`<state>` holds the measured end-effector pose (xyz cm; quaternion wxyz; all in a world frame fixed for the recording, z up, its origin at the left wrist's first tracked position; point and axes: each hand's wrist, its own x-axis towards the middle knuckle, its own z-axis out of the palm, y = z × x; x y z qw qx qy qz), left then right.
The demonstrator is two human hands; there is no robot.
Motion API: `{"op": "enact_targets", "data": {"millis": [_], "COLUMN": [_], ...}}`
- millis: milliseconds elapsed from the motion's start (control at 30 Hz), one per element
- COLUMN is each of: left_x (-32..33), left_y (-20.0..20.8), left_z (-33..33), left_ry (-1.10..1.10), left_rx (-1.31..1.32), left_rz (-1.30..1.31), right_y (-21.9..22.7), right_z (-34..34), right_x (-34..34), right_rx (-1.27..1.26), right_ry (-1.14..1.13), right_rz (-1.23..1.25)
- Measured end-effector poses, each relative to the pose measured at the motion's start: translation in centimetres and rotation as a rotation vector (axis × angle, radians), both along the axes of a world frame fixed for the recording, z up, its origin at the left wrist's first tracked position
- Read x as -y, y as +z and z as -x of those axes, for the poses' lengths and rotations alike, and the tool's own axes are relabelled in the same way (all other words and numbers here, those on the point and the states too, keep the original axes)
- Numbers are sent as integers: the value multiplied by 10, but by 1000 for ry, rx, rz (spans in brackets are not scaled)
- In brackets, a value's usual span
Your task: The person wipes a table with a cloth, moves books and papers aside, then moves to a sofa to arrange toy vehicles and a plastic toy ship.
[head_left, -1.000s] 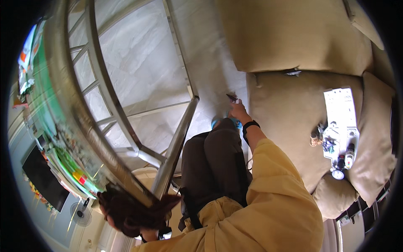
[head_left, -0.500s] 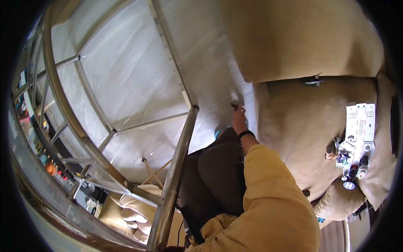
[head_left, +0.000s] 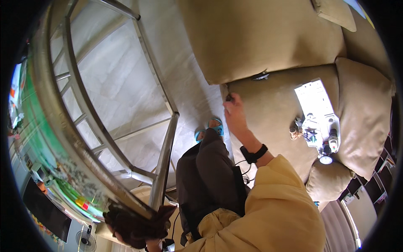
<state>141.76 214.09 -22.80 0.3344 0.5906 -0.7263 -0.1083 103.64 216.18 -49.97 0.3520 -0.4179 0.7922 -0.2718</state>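
Note:
My right hand (head_left: 236, 114) is closed around a small dark object (head_left: 229, 97) at the front edge of the beige sofa (head_left: 268, 113); its kind cannot be made out. A black band circles that wrist. At the lower left, my left hand (head_left: 154, 245) is mostly hidden by a dark brown cloth (head_left: 140, 224) that it holds against the corner of a metal-framed table (head_left: 94, 180). A white toy vehicle (head_left: 317, 109) with small parts beside it lies on the sofa seat, right of my right hand.
A small dark-and-silver item (head_left: 261, 76) lies at the seam between sofa cushions. Loose cushions (head_left: 363, 113) line the sofa's right side. Metal table legs (head_left: 168, 147) stand left of my legs. A fan (head_left: 86, 239) and a dark screen (head_left: 46, 210) are at the far lower left.
My right hand has come from above the floor to the sofa's front edge, keeping the small dark object. My left hand and the brown cloth have come into view at the table corner.

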Motion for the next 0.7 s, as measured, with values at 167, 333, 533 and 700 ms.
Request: {"op": "enact_targets", "data": {"millis": [167, 333, 533, 700], "left_x": [-7, -7, -6, -8], "left_y": [7, 11, 11, 14], "left_z": [8, 11, 9, 7], "left_ry": [5, 8, -4, 2], "left_rx": [-41, -46, -52, -52], "left_rz": [-7, -1, -3, -1], "right_y": [2, -7, -34, -14], "right_z": [60, 88, 137, 129], "right_x": [-7, 22, 38, 29], "right_rx": [-448, -358, -270, -565], "right_ry": [-20, -297, -768, -426], "right_rz": [30, -125, -176, -107]}}
